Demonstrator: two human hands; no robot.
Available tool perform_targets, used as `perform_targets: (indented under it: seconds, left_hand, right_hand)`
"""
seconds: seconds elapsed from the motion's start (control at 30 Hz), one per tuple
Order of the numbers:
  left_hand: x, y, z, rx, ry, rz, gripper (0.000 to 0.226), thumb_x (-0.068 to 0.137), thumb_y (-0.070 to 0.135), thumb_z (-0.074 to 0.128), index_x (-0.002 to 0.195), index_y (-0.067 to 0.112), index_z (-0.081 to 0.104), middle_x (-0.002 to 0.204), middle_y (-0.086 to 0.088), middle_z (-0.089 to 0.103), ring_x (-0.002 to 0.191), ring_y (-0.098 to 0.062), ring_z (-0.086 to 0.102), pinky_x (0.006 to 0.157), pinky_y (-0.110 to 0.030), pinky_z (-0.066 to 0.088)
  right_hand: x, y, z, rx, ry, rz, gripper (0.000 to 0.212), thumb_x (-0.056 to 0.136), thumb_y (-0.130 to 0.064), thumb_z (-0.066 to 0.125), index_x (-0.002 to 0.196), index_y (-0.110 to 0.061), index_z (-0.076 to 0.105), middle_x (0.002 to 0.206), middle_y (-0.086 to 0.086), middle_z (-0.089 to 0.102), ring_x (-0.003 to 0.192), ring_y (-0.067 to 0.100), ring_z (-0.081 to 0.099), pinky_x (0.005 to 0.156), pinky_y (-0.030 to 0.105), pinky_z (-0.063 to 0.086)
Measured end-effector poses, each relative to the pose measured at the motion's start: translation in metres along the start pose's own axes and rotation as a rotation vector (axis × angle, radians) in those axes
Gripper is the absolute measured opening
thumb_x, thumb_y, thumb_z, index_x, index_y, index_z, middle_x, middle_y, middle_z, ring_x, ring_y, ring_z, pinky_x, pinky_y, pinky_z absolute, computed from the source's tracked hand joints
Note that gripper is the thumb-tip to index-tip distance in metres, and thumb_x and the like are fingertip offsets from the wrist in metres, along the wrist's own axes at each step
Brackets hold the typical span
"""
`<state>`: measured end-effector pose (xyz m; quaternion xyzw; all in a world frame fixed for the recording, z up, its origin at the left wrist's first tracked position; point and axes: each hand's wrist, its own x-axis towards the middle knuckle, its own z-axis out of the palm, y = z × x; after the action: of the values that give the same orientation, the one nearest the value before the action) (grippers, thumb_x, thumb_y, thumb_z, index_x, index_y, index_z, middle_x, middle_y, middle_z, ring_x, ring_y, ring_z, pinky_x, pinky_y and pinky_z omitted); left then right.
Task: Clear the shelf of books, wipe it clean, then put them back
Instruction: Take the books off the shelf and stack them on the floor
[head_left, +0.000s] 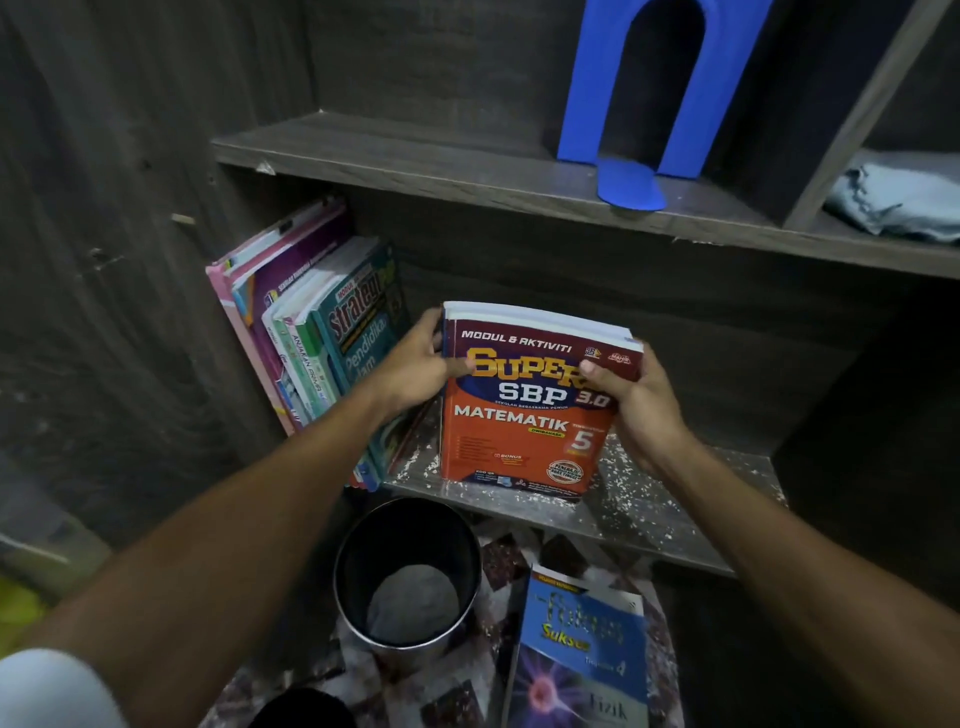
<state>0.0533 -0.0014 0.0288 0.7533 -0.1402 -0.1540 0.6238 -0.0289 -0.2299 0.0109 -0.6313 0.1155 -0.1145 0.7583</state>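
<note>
A thick orange and maroon mathematics book (519, 431) stands upright on the lower shelf (649, 499), cover towards me. My left hand (415, 364) grips its left edge near the top, and my right hand (639, 400) grips its right edge with the thumb on the cover. Several books (311, 332) lean against the left wall of the same shelf, just left of my left hand. The shelf board shows pale speckles around the book's foot. A blue physics book (582, 654) lies on the floor below.
A black round bin (405, 571) stands on the patterned floor under the shelf's front edge. On the upper shelf (415, 161) a blue bookend (654, 104) stands, and a grey cloth (898, 202) lies in the compartment to its right.
</note>
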Motion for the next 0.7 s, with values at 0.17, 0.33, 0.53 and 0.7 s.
perform_targets:
  seconds: [0.17,0.33,0.53,0.7]
  left_hand:
    - [-0.005,-0.024,0.022,0.12,0.042,-0.046,0.051,0.093,0.005,0.056,0.132,0.028,0.035,0.102,0.014,0.057,0.089,0.005,0.055,0.078,-0.022,0.046]
    - [0.0,-0.031,0.025,0.108,0.066,-0.041,0.05,0.094,0.004,0.054,0.136,0.025,0.038,0.102,0.017,0.057,0.082,0.015,0.047,0.086,-0.026,0.045]
    - [-0.005,-0.047,0.016,0.04,0.047,-0.052,0.041,0.093,0.015,0.06,0.129,0.028,0.045,0.104,0.013,0.063,0.095,-0.004,0.063,0.08,-0.027,0.051]
    - [-0.007,-0.066,0.013,-0.036,0.004,-0.062,0.06,0.09,0.009,0.064,0.142,0.024,0.038,0.115,0.01,0.061,0.102,-0.003,0.057,0.083,-0.029,0.053]
  right_hand:
    - [0.0,0.009,0.003,-0.056,0.01,0.016,0.043,0.093,0.005,0.05,0.127,-0.017,0.036,0.109,0.006,0.061,0.075,0.013,0.071,0.061,0.028,0.056]
    - [0.003,0.015,-0.003,-0.059,0.0,0.043,0.044,0.094,0.005,0.049,0.132,-0.015,0.038,0.113,0.008,0.061,0.081,0.013,0.073,0.063,0.028,0.058]
    - [-0.004,0.032,-0.014,-0.173,-0.016,0.03,0.04,0.095,0.003,0.053,0.128,-0.018,0.046,0.116,0.005,0.063,0.085,0.01,0.073,0.066,0.026,0.059]
    - [-0.006,0.052,-0.019,-0.176,-0.027,0.037,0.043,0.096,-0.005,0.055,0.134,-0.02,0.045,0.119,0.002,0.064,0.09,0.006,0.072,0.062,0.023,0.058]
